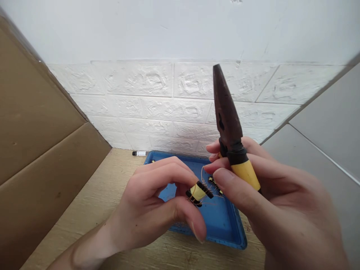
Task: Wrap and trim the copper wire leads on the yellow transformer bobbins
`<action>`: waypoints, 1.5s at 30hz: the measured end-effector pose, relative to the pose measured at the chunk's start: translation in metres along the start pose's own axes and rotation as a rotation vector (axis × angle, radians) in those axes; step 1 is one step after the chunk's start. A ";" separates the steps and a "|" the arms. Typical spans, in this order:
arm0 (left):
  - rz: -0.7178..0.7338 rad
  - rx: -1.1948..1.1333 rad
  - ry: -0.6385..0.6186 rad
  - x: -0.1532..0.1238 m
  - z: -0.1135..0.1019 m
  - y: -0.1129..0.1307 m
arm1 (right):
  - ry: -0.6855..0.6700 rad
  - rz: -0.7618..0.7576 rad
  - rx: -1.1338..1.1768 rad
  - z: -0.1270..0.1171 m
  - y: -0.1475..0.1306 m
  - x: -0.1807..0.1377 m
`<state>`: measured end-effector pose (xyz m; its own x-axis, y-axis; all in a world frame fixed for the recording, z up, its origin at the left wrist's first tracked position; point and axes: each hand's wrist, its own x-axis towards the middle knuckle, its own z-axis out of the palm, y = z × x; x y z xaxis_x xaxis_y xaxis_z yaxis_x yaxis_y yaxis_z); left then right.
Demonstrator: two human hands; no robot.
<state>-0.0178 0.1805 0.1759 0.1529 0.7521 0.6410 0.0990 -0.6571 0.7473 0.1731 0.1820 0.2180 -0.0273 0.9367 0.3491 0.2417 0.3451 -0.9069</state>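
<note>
My left hand [165,198] pinches a small transformer coil [198,192], black at its ends with yellow tape round the middle. Thin copper wires stick out from its pins. My right hand [270,187] grips long-nose pliers [228,108] with yellow and black handles, their dark jaws closed and pointing up. The thumb and fingertips of that hand are close to one loose copper wire [202,172] rising from the coil; whether they touch it I cannot tell. Both hands are held above a blue tray [219,225].
More yellow-and-black coils [215,182] lie in the tray, partly hidden by my right hand. A dark tube with a white label [140,153] lies beside the tray's far left corner. Cardboard [42,112] stands at left, a white brick-patterned wall [157,82] behind, a pale panel [317,135] at right.
</note>
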 end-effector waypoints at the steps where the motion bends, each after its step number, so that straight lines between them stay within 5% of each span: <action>1: 0.002 0.000 0.000 0.000 0.000 0.000 | -0.005 -0.010 -0.018 -0.001 0.000 0.001; 12: -0.334 -0.564 -0.222 0.004 -0.012 -0.001 | -0.048 -0.067 -0.064 0.002 0.000 0.007; 21: -0.421 -0.574 -0.295 0.012 -0.007 0.006 | -0.073 -0.063 -0.050 -0.001 -0.004 0.002; 29: -0.470 -0.610 -0.329 0.008 -0.010 0.001 | -0.301 -0.079 0.050 -0.010 -0.002 0.003; 36: -0.648 -0.700 -0.362 0.010 -0.018 0.000 | -0.267 -0.078 0.037 -0.009 0.000 0.002; 45: -0.594 -0.785 -0.391 0.013 -0.019 -0.001 | -0.160 -0.107 -0.130 -0.008 0.006 0.005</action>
<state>-0.0346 0.1921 0.1867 0.6083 0.7814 0.1396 -0.3804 0.1327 0.9152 0.1826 0.1888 0.2160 -0.2106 0.8962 0.3904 0.3519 0.4421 -0.8251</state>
